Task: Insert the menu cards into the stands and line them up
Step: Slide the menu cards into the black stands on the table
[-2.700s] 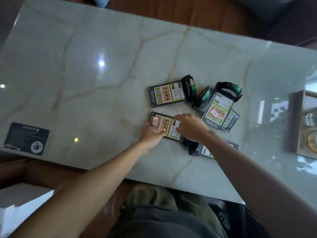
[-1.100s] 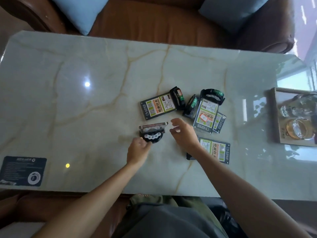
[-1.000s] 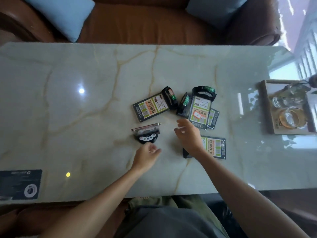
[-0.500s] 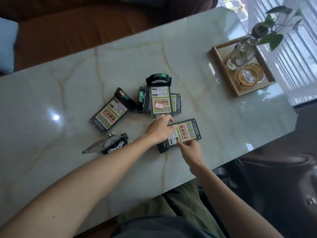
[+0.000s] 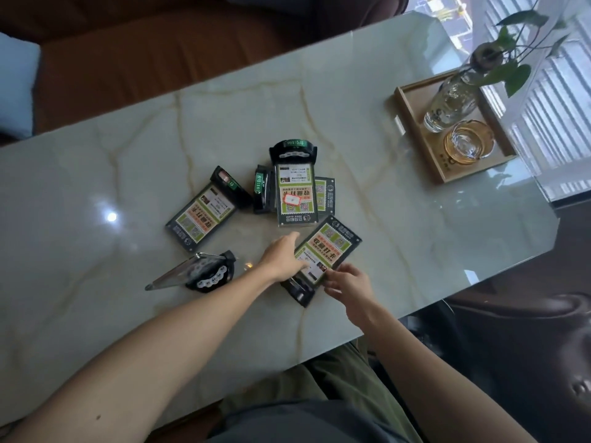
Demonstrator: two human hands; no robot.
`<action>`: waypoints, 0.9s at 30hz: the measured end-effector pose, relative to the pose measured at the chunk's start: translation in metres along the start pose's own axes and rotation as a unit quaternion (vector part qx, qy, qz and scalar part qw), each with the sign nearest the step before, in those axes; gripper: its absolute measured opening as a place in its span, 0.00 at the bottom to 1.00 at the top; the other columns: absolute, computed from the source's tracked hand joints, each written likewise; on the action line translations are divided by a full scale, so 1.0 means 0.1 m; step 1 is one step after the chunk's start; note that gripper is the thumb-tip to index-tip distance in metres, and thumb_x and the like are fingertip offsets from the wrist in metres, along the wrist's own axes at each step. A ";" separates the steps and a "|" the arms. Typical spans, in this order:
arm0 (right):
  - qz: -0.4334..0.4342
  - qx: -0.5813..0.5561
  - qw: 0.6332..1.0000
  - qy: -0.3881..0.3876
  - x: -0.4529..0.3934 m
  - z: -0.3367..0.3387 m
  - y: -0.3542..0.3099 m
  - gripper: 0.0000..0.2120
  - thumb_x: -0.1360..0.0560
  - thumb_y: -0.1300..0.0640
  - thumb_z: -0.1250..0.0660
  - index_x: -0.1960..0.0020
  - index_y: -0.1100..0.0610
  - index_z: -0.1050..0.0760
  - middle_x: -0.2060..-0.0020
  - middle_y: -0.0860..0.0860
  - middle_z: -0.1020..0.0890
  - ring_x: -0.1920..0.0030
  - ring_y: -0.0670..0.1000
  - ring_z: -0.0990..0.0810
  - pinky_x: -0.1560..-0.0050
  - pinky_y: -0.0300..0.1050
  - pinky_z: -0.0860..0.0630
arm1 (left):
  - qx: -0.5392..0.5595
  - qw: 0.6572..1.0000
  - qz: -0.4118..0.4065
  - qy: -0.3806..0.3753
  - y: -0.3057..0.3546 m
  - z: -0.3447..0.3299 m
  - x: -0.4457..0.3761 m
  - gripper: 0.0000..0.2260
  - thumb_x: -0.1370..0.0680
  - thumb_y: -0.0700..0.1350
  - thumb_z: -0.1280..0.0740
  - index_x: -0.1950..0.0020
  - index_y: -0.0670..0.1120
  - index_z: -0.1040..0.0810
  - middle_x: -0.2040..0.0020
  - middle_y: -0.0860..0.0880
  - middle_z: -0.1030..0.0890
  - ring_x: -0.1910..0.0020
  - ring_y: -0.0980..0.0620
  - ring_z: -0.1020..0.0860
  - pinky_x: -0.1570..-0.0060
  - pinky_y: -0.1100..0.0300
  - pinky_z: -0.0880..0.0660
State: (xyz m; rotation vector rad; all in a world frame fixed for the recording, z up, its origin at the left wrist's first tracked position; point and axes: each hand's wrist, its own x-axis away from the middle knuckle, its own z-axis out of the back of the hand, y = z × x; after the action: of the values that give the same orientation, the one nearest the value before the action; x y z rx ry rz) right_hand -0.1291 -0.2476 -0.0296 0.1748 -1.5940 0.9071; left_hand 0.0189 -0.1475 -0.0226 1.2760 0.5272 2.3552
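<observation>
A green-and-black menu card (image 5: 331,246) lies flat on the marble table (image 5: 96,193), its near end at a black stand (image 5: 299,292). My left hand (image 5: 283,257) grips the card's left edge. My right hand (image 5: 348,281) pinches its near corner. To the left, one card stands upright in its stand (image 5: 208,276), seen edge-on. Further back lie a flat card with stand (image 5: 201,215) and another card with stand (image 5: 295,193), which partly covers a third card (image 5: 324,195). A loose stand (image 5: 262,191) rests on its side between them.
At the far right a wooden tray (image 5: 412,123) carries a glass vase with a plant (image 5: 451,103) and a glass ashtray (image 5: 468,142). A brown sofa (image 5: 160,52) with a blue cushion (image 5: 16,87) runs behind the table. The table's near edge is close to my right hand.
My left hand let go of the upright stand and moved right. Both hands now hold the card at the near right. The view swung to the right.
</observation>
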 end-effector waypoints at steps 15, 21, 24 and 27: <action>0.259 0.304 0.915 -0.053 0.16 -0.27 -0.48 0.06 0.28 0.60 0.31 0.57 0.49 0.23 0.57 0.51 0.15 0.54 0.55 0.15 0.55 0.57 0.17 | 0.173 0.970 -0.039 0.168 -0.48 0.05 0.50 0.07 0.26 0.49 0.26 0.49 0.52 0.17 0.53 0.54 0.16 0.56 0.55 0.18 0.54 0.51 0.19; 0.328 0.382 0.862 -0.051 0.22 -0.51 -0.49 0.04 0.25 0.61 0.30 0.55 0.53 0.23 0.58 0.52 0.15 0.55 0.51 0.16 0.60 0.40 0.24 | 0.239 0.946 -0.031 0.219 -0.69 0.09 0.58 0.05 0.26 0.49 0.27 0.58 0.49 0.20 0.56 0.48 0.19 0.57 0.54 0.19 0.58 0.58 0.26; 0.333 0.405 0.851 -0.044 0.22 -0.54 -0.47 0.05 0.25 0.64 0.32 0.53 0.55 0.22 0.58 0.52 0.15 0.55 0.50 0.17 0.62 0.39 0.27 | 0.276 0.935 -0.030 0.222 -0.73 0.05 0.62 0.06 0.25 0.50 0.27 0.53 0.49 0.17 0.54 0.49 0.17 0.55 0.56 0.18 0.56 0.61 0.25; 0.328 0.437 0.836 -0.048 0.16 -0.49 -0.56 0.12 0.27 0.69 0.36 0.56 0.54 0.21 0.63 0.50 0.18 0.61 0.53 0.20 0.62 0.42 0.27 | 0.309 0.921 0.010 0.235 -0.72 -0.05 0.64 0.14 0.25 0.56 0.28 0.47 0.47 0.19 0.53 0.52 0.16 0.53 0.58 0.18 0.56 0.63 0.24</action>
State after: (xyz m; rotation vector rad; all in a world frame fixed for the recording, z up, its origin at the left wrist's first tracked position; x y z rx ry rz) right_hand -0.0624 -0.2489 0.0075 0.3169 -1.2118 2.1742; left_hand -0.0050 -0.0544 -0.0169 0.9085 1.5106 2.6149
